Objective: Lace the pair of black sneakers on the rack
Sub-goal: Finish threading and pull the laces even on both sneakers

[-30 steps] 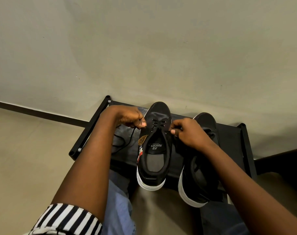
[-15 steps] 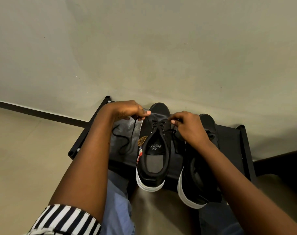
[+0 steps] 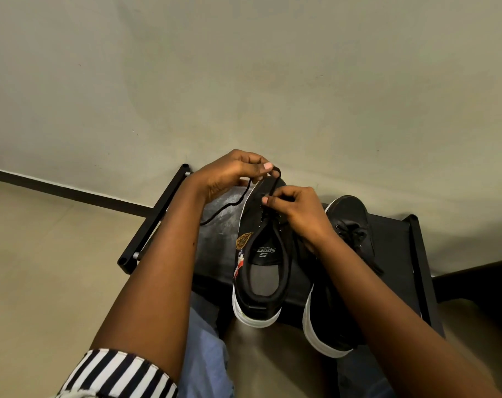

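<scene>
Lacing the nearer of two black sneakers, a person works a thin black shoelace [image 3: 238,201] over the shoe's toe at the centre of the frame. The left hand [image 3: 229,175] pinches the lace between thumb and fingertips just above the toe cap, its loose end trailing down and to the left across the dark top of the shoe rack [image 3: 393,254]. The right hand [image 3: 295,209], fingers curled, pinches the same lace low at the upper eyelets, so the cord runs taut between the two hands.

The left sneaker [image 3: 261,268], white-soled with an orange patch on its side, sits heel toward the camera and overhangs the rack's near edge. The right sneaker [image 3: 347,225] stands just beside it, toward the right of the frame, and looks already laced, though the right forearm covers much of it.

The lace appears limp and light, likely to slide through the eyelets with little pull but also to slip back out if let go; the stiff tip is the sensible place to hold it for threading, and that tip is not clearly visible here. The shoe looks light enough to shift under a tug, so steadying it at the eyelet row, as the right hand does, seems wise.

A striped sleeve [image 3: 115,374] and blue jeans [image 3: 204,354] fill the lower left, with a plain wall [image 3: 244,67] behind.
</scene>
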